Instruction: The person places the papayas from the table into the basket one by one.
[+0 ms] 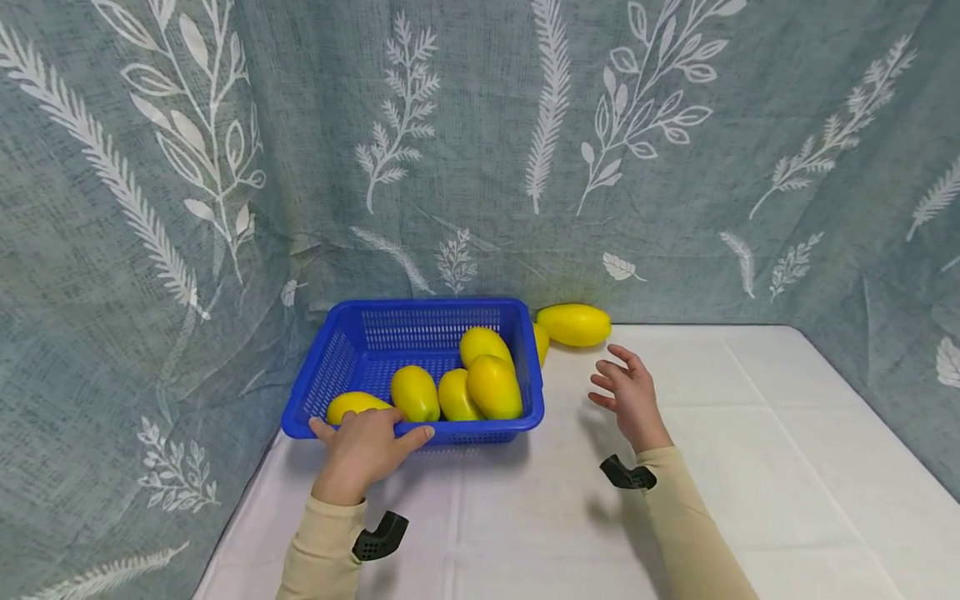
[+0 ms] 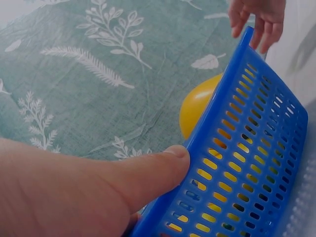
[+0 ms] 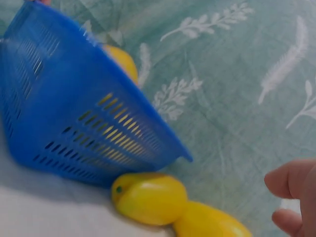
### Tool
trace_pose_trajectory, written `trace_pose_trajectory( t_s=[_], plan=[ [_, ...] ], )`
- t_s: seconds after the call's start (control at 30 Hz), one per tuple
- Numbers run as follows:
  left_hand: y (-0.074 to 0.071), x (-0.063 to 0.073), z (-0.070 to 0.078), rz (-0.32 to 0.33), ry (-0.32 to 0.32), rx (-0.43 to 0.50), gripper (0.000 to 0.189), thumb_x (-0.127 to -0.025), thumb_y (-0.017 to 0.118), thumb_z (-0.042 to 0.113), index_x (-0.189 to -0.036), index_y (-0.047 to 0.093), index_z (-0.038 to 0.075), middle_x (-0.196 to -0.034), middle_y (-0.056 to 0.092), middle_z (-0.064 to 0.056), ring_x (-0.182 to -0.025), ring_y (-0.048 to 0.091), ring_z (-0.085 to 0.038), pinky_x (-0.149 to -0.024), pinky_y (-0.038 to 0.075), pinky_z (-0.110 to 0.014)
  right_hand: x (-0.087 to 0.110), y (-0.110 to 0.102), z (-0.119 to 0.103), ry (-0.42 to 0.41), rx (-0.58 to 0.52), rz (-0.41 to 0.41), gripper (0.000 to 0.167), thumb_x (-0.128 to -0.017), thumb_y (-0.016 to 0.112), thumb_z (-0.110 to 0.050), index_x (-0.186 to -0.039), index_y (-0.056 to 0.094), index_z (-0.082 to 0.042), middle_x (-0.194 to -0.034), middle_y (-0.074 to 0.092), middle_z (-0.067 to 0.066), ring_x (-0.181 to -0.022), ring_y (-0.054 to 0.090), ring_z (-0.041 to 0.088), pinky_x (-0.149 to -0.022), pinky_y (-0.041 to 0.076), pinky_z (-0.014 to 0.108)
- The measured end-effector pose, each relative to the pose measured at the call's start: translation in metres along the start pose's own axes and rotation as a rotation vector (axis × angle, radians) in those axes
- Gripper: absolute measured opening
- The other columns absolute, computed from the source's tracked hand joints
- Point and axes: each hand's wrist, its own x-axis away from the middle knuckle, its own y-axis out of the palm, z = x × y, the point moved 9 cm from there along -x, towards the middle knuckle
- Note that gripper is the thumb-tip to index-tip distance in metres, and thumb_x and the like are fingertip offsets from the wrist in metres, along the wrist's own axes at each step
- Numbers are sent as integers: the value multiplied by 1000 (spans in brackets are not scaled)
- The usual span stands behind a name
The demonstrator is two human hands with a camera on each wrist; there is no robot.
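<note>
A blue slotted plastic basket (image 1: pixel 480 427) stands on the table with several yellow mangoes (image 1: pixel 415 393) inside, mostly along its front and right. My left hand (image 1: pixel 360 457) grips the front rim near the left corner; in the left wrist view its thumb (image 2: pixel 153 173) lies against the rim, while the fingertips are hidden there. To the right of the basket, my right hand (image 1: pixel 633 404) is held with fingers spread and nothing in them. Nearest to it is a mango (image 1: pixel 574 325) lying behind the basket's right side. Another mango (image 3: pixel 150 198) lies against the basket wall, partly hidden in the head view.
A white cloth (image 1: pixel 720 467) covers the table. Behind and to the left hangs a grey-green curtain (image 1: pixel 480 167) with white leaf prints, close to the basket's back and left sides. Each wrist wears a black mount (image 1: pixel 628 473).
</note>
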Motion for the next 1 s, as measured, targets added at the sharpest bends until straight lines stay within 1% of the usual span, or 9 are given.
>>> trace_pose_trajectory(
  t_s=[0.13,0.23,0.3,0.47,0.6,0.8,0.87,0.93,1.0],
  plan=[
    [-3,-1,0,-4,-5,-14,48,-95,62,56,-119,73,15,-116,74,-19,-119,55,-61,-98,1,-95,-16,14,19,46,-40,-52,59,-105,51,-23,-160,28,-15,-149,44,17,-118,62,28,-86,60,30],
    [0,-1,0,-10,-7,-15,48,-95,63,56,-120,73,16,-118,74,-18,-119,56,-60,-99,1,-94,-27,26,33,82,-70,-81,61,-106,49,-24,-161,25,-17,-155,40,18,-124,59,31,-90,59,31],
    [2,0,1,-10,-10,-14,49,-95,63,56,-120,74,16,-117,74,-17,-119,56,-59,-99,2,-94,-36,34,37,82,-68,-79,62,-105,50,-24,-161,25,-17,-154,42,19,-125,57,32,-90,59,30],
    [-1,1,1,18,-11,-19,47,-94,64,55,-117,74,16,-112,76,-15,-117,58,-57,-99,3,-94,-59,56,32,24,30,-84,65,-102,56,-24,-160,29,-17,-152,45,21,-125,53,35,-81,58,29],
    [-5,1,0,32,-14,-21,43,-94,65,54,-112,75,17,-106,76,-13,-116,58,-57,-99,3,-94,-70,74,27,-7,132,-123,68,-100,60,-23,-161,29,-16,-159,38,24,-133,51,42,-76,59,27],
    [-3,1,0,24,-18,-26,47,-94,64,56,-118,74,17,-114,75,-14,-117,58,-57,-100,3,-94,-80,89,23,-46,220,-138,68,-100,58,-23,-161,27,-17,-160,36,25,-135,51,42,-70,61,28],
    [-2,2,0,19,-23,-25,47,-94,64,55,-120,74,17,-117,75,-15,-118,57,-57,-100,3,-94,-83,93,22,-78,294,-142,68,-101,58,-23,-161,28,-16,-160,37,24,-136,50,40,-77,60,31],
    [-1,2,-1,19,-27,-25,47,-94,64,55,-119,74,17,-117,75,-15,-118,58,-56,-101,3,-93,-85,97,18,-131,388,-159,69,-100,59,-21,-161,29,-13,-161,37,23,-142,45,39,-96,56,40],
    [-3,2,-1,28,-27,-24,46,-94,65,55,-117,75,17,-116,75,-15,-116,58,-56,-100,3,-94,-87,103,12,-198,479,-183,69,-99,61,-20,-161,30,-11,-162,37,22,-147,40,40,-114,45,47]
  ],
)
